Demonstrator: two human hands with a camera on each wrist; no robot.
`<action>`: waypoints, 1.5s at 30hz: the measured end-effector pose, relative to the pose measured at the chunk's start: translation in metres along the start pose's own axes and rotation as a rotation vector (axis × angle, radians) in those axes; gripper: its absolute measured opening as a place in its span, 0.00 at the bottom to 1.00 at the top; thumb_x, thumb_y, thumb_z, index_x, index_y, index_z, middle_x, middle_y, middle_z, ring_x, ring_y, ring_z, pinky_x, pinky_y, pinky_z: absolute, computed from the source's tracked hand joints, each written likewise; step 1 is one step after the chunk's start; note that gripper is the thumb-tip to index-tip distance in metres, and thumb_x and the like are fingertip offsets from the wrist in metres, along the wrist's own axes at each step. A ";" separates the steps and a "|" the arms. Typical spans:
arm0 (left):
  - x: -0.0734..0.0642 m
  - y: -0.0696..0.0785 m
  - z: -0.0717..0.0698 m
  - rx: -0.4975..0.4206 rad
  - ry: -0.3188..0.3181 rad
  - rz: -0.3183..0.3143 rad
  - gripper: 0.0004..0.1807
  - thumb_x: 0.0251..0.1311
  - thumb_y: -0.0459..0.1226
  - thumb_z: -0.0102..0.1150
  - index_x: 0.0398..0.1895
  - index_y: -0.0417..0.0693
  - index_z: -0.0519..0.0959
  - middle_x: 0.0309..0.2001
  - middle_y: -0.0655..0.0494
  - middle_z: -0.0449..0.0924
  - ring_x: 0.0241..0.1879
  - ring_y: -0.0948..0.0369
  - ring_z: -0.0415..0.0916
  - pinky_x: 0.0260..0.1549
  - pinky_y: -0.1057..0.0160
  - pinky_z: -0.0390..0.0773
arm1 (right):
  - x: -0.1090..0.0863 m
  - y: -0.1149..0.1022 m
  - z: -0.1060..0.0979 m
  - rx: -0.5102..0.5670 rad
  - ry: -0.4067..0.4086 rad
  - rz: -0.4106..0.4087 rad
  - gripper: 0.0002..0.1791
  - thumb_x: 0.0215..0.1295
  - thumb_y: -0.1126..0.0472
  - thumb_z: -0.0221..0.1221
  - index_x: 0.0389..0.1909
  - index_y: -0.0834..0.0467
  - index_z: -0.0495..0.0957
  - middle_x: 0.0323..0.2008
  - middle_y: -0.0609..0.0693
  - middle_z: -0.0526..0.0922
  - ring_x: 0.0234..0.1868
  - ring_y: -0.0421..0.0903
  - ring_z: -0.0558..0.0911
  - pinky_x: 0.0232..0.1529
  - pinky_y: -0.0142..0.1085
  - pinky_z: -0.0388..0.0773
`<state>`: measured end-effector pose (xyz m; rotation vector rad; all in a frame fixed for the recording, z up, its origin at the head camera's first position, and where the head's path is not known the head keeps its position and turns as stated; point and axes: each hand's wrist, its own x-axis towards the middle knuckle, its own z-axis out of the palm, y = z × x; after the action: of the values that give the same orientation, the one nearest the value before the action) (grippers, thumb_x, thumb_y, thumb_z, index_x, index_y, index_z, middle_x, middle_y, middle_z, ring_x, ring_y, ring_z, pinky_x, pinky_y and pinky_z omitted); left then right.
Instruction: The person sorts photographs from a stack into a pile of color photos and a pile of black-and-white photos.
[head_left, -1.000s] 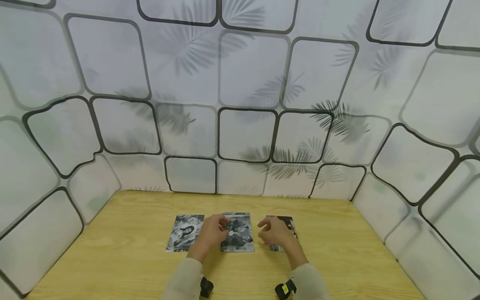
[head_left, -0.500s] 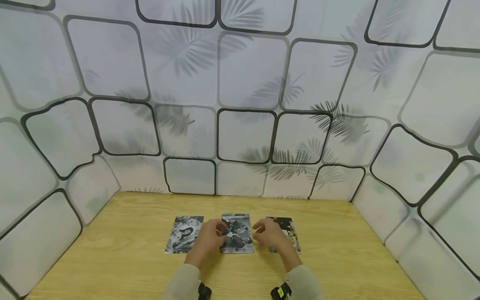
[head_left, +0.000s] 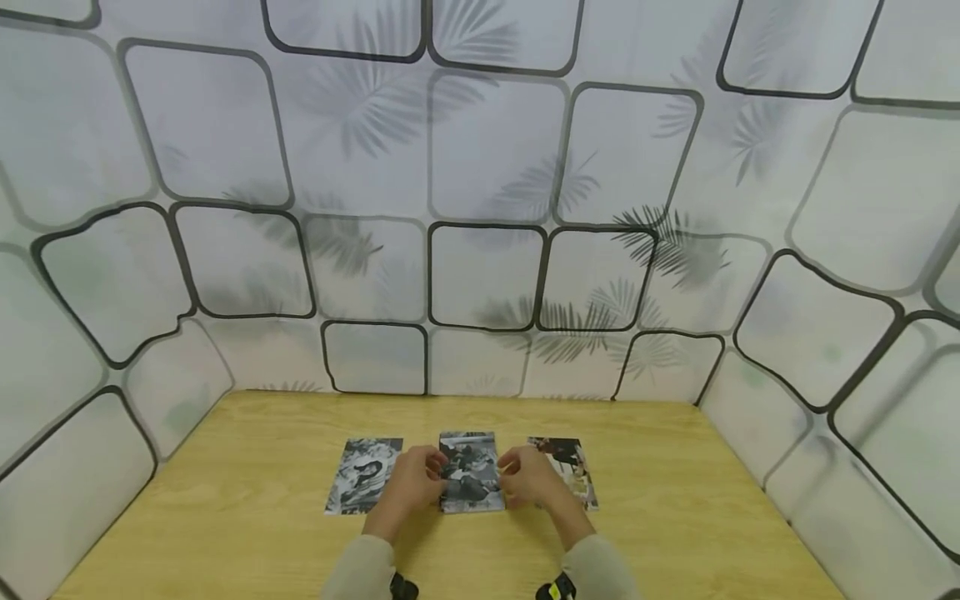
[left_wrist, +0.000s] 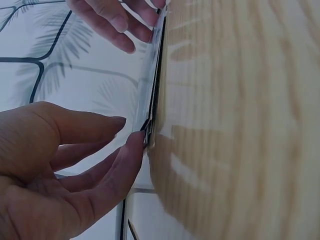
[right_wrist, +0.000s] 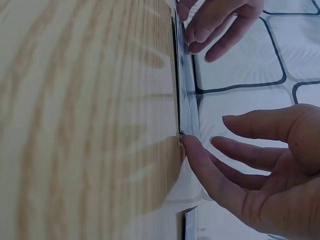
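Note:
A black-and-white photo card [head_left: 471, 471] lies flat on the wooden table, between my two hands. My left hand [head_left: 415, 479] is at its left edge; in the left wrist view a fingertip [left_wrist: 135, 142] touches the card's edge while the thumb stays apart. At the opposite edge is my right hand [head_left: 531, 477], one fingertip [right_wrist: 189, 142] touching the card low down, its thumb raised away. Seen edge-on in the left wrist view, the card edge [left_wrist: 159, 65] looks layered; how many sheets there are I cannot tell.
Another black-and-white photo card [head_left: 363, 475] lies to the left, beside my left hand. A darker photo card with some colour [head_left: 572, 462] lies to the right, partly behind my right hand. Patterned curtain walls [head_left: 487, 275] border the wooden table [head_left: 247, 500].
My right hand has moved left, off the right-hand card, to the middle card's right edge. My left hand stays by the left edge. The whole view has shifted slightly.

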<state>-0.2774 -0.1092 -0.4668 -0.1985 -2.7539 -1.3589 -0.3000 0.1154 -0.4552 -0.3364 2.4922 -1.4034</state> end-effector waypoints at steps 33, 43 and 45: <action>-0.004 0.003 -0.018 -0.271 -0.043 -0.040 0.21 0.57 0.23 0.70 0.56 0.35 0.82 0.41 0.42 0.79 0.35 0.58 0.82 0.31 0.56 0.87 | -0.001 -0.002 0.001 -0.068 -0.013 -0.013 0.14 0.68 0.68 0.63 0.53 0.66 0.80 0.43 0.61 0.83 0.32 0.49 0.86 0.33 0.43 0.88; -0.008 0.003 -0.027 -0.315 -0.043 -0.053 0.21 0.58 0.23 0.69 0.56 0.35 0.82 0.42 0.42 0.78 0.34 0.58 0.82 0.32 0.52 0.88 | -0.001 -0.005 0.006 0.047 0.003 -0.052 0.11 0.68 0.71 0.61 0.50 0.68 0.79 0.39 0.60 0.80 0.28 0.46 0.84 0.32 0.41 0.89; -0.008 0.004 -0.031 -0.315 -0.043 -0.052 0.21 0.57 0.23 0.70 0.55 0.35 0.82 0.41 0.42 0.78 0.33 0.58 0.83 0.32 0.51 0.88 | 0.000 -0.005 0.007 0.060 0.006 -0.066 0.12 0.67 0.72 0.61 0.50 0.68 0.79 0.38 0.59 0.80 0.27 0.45 0.84 0.32 0.41 0.89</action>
<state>-0.2688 -0.1318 -0.4462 -0.1731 -2.5781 -1.8182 -0.2971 0.1069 -0.4541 -0.4063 2.4585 -1.5037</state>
